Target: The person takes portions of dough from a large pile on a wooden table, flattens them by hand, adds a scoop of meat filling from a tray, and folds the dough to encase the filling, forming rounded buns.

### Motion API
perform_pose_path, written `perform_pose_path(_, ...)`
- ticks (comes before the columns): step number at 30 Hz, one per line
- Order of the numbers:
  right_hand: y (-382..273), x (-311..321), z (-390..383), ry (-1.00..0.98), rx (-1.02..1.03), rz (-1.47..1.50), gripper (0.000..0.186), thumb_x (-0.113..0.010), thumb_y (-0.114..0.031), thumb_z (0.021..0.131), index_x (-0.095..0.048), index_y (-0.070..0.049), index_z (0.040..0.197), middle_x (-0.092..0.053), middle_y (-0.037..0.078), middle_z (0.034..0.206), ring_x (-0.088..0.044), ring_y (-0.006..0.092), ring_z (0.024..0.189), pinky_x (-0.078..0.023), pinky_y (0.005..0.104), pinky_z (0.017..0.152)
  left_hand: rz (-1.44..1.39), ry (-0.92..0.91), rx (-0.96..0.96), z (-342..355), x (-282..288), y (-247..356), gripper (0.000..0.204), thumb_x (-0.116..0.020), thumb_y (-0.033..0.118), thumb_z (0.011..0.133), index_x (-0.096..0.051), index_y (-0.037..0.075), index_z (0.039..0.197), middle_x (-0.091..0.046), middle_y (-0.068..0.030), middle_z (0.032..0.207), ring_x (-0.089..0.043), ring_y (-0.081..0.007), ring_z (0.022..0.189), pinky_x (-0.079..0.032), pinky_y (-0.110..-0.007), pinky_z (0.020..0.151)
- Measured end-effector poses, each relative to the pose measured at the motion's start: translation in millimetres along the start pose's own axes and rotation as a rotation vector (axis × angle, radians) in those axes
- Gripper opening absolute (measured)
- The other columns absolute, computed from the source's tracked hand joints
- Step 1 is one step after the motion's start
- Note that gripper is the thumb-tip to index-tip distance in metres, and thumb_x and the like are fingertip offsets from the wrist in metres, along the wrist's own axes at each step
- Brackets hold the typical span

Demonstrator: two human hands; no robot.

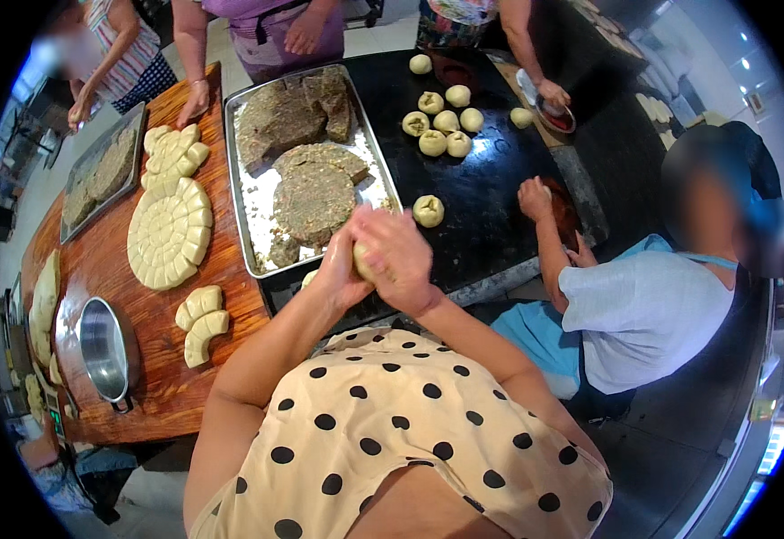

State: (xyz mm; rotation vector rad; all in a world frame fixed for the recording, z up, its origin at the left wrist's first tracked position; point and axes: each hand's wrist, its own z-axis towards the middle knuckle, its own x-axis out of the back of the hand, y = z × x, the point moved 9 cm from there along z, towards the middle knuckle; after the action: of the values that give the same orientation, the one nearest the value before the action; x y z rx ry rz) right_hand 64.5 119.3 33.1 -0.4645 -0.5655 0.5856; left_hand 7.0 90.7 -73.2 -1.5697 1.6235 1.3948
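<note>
My left hand (342, 274) and my right hand (396, 256) are cupped together around a pale dough ball (362, 260), mostly hidden by my fingers, over the front edge of a metal tray (246, 250). The tray holds mottled brown-green filling (315, 193) in large slabs and a round cake. Just right of my hands, a formed ball (428, 210) sits on the black griddle surface (477, 251), with several more balls (446, 120) farther back. Left of the tray lie cut pale dough pieces in a round (169, 232) and a curved group (201, 328).
A steel pot (106, 350) and another filling tray (104, 175) sit on the wooden table (95, 269). At right, a co-worker (643, 314) works at the griddle's edge. Other people's hands (196, 99) and arms (535, 63) reach in along the far side.
</note>
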Motion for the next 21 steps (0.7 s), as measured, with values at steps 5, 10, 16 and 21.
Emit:
perform_pose_path(5,8.8,-14.7,-32.5,-0.002,0.106,-0.009,0.016,-0.059,-0.010,0.091,-0.069,-0.001,0.098,-0.069,0.014,0.107,-0.067,0.0308,0.098,-0.054,0.0428,0.089,-0.111,0.123,-0.075,22.6,102.1,-30.8,0.025,-0.040,0.024,0.101,-0.058,0.008,0.109,-0.063,-0.0076,0.106,-0.064,-0.0195,0.099,-0.055,-0.034,0.087)
perform_pose_path(10,20.9,-8.7,-35.0,0.041,0.078,-0.019,0.016,-0.057,-0.009,0.091,-0.069,0.000,0.097,-0.069,0.014,0.102,-0.068,0.0311,0.097,-0.054,0.0432,0.088,-0.205,0.005,-0.033,42.7,124.5,-39.0,0.039,-0.036,0.032,0.102,-0.056,0.005,0.119,-0.061,-0.0119,0.118,-0.062,-0.0235,0.106,-0.054,-0.039,0.091)
perform_pose_path(16,95.2,4.8,-62.8,0.171,-0.440,0.178,0.025,-0.053,-0.015,0.094,-0.070,0.003,0.095,-0.072,0.012,0.096,-0.068,0.0242,0.090,-0.054,0.0358,0.082,0.059,0.342,0.091,38.4,72.7,-48.3,0.052,-0.039,0.050,0.101,-0.055,0.006,0.123,-0.062,-0.0092,0.118,-0.064,-0.0215,0.098,-0.055,-0.038,0.087)
perform_pose_path(21,195.0,58.6,-100.5,0.567,-1.026,0.231,0.045,-0.047,-0.033,0.102,-0.074,0.001,0.092,-0.073,0.009,0.092,-0.065,0.0151,0.082,-0.051,0.0305,0.079,0.621,0.334,-0.013,28.5,117.1,-27.0,0.049,-0.056,0.038,0.098,-0.055,0.000,0.128,-0.061,-0.0100,0.121,-0.062,-0.0211,0.104,-0.053,-0.036,0.089)
